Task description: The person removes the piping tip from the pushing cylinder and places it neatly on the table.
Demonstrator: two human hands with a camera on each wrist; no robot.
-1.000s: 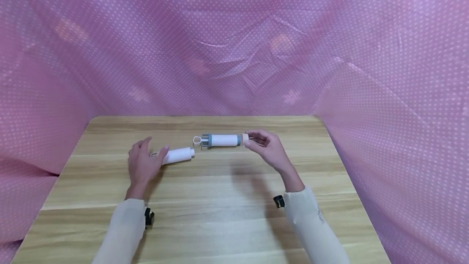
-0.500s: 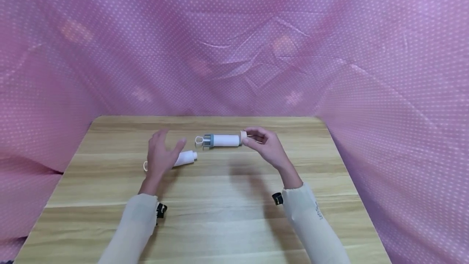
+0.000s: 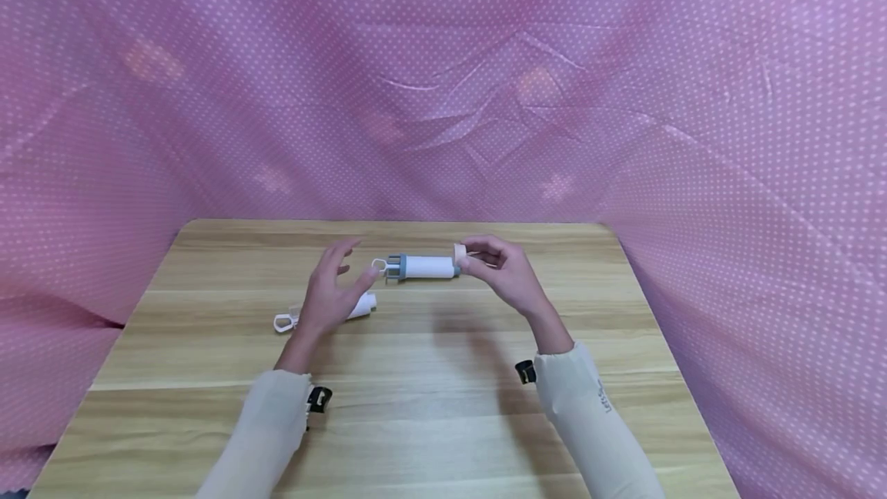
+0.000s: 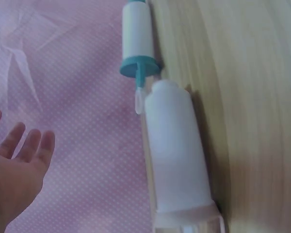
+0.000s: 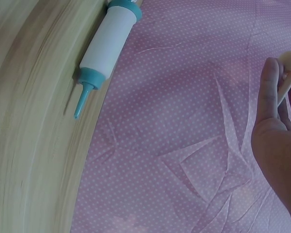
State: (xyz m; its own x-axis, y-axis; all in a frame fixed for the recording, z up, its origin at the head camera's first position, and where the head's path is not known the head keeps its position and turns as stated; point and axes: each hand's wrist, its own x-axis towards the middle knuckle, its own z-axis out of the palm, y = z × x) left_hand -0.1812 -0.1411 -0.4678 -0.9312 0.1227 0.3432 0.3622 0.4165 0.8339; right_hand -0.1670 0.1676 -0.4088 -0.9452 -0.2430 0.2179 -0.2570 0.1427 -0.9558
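A long white plastic tube with a loop end (image 4: 177, 150) lies on the pale wooden surface (image 3: 416, 406). It looks light, hard and smooth, maybe slippery; its fat middle seems best to hold. The left grip (image 3: 334, 293) is over it, fingers spread, holding nothing. At its 3 o'clock lies a white-and-teal plastic tube (image 3: 430, 267); its thin tip may snap. At that tube's 3 o'clock, the right grip (image 3: 509, 276) pinches a small round cream piece (image 3: 459, 254). Dark letters on the pale right sleeve (image 3: 596, 430) are too blurry to read.
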